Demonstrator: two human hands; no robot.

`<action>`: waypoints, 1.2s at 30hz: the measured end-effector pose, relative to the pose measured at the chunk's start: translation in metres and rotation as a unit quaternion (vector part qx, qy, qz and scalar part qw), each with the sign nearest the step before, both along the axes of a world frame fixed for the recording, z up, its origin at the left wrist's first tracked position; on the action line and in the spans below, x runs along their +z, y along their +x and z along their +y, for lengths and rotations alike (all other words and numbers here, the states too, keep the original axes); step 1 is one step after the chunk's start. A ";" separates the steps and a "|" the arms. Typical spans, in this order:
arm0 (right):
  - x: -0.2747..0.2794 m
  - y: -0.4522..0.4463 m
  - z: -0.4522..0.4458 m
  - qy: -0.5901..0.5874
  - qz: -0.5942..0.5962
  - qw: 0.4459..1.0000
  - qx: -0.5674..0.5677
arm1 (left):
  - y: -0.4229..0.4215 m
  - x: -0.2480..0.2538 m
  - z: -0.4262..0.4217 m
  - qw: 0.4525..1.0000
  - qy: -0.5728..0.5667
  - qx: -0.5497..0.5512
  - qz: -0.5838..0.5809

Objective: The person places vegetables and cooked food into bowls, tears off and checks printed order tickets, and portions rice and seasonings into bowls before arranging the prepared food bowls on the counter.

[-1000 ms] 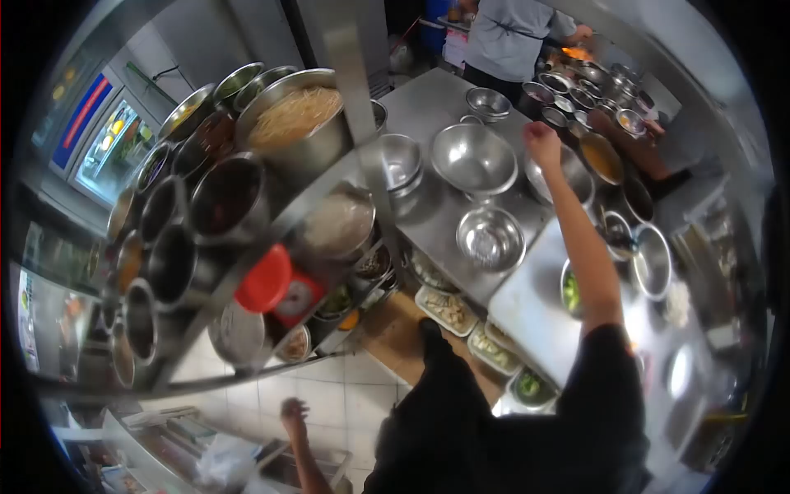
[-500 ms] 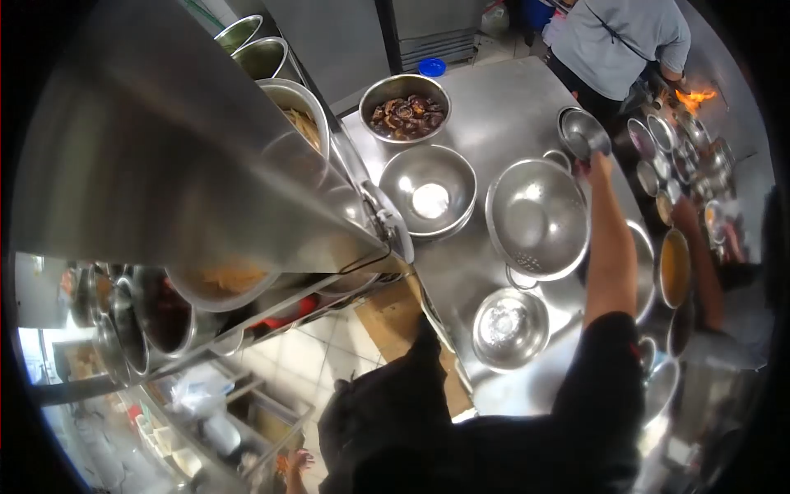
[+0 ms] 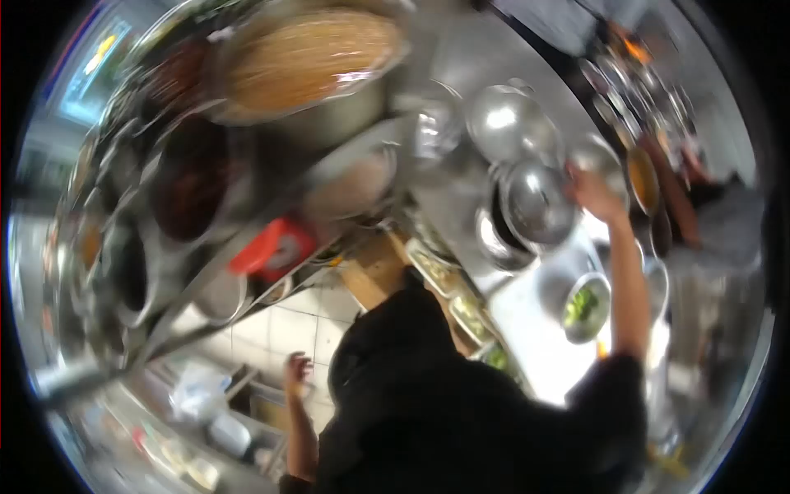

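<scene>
My right hand (image 3: 591, 191) is closed on the rim of a small metal bowl (image 3: 536, 204), which hangs tilted over the steel table. Behind and below that bowl is another metal bowl (image 3: 500, 240), partly hidden. A large colander (image 3: 504, 123) lies just beyond them. Right of the hand is a further large bowl (image 3: 599, 156). Closer to me, a bowl of green vegetables (image 3: 583, 306) sits on the white board. My left hand (image 3: 298, 370) hangs low over the tiled floor, fingers apart, holding nothing. The picture is blurred by motion.
A shelf with many pots, a big pan of noodles (image 3: 317, 62) and a red scale (image 3: 280, 247) stands at the left. Trays of food (image 3: 436, 267) line the table's near edge. A co-worker's arm (image 3: 676, 193) is at the right; another person stands near a flame.
My right hand has drawn back from the far side of the table, bringing the small bowl nearer. The view has swung, with the noodle pan and red scale showing again.
</scene>
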State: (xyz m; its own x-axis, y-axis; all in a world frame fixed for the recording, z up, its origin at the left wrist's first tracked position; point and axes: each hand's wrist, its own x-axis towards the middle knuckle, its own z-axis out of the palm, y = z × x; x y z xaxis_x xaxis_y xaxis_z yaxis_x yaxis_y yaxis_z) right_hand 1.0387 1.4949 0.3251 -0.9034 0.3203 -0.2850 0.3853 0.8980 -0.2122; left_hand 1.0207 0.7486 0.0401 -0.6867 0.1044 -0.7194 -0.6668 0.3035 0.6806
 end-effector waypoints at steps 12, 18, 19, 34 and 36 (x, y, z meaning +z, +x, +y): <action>-0.129 -0.063 -0.253 -0.132 0.149 0.979 0.048 | 0.090 -0.019 -0.137 0.957 -0.131 0.185 0.182; -0.165 -0.039 -0.614 -0.402 -0.071 0.875 0.262 | 0.133 0.054 -0.250 0.795 -0.005 0.533 0.291; -0.135 -0.028 -0.685 -0.365 -0.088 0.850 0.369 | 0.137 0.075 -0.276 0.746 -0.003 0.583 0.321; -0.094 -0.019 -1.266 -0.371 -0.699 0.444 0.420 | 0.190 0.172 -0.527 0.434 -0.098 0.872 0.202; -0.070 -0.021 -1.295 -0.457 -0.733 0.368 0.345 | 0.190 0.173 -0.527 0.422 -0.114 0.882 0.177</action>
